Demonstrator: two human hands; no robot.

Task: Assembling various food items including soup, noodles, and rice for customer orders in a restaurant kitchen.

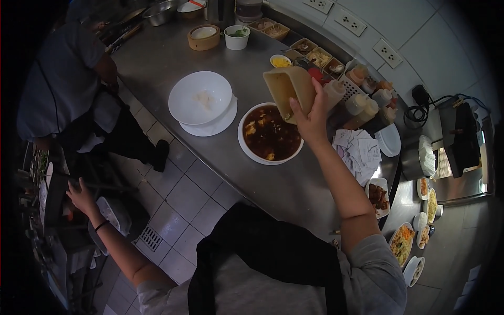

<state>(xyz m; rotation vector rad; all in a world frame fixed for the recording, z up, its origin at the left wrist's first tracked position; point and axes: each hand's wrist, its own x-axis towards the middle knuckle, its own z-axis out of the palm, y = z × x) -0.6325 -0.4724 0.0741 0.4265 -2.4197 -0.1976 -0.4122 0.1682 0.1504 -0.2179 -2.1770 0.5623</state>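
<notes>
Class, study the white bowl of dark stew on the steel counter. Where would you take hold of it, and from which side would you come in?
Grip the bowl of stew by its wide white rim at opposite edges, coming from the near counter side. It looks filled close to the rim, so it is probably best kept level. The right hand holds a tilted beige container over its far edge.

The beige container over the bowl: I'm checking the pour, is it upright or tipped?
Tipped. The right hand holds the beige container tilted, its open mouth facing down toward the bowl of dark stew.
</notes>
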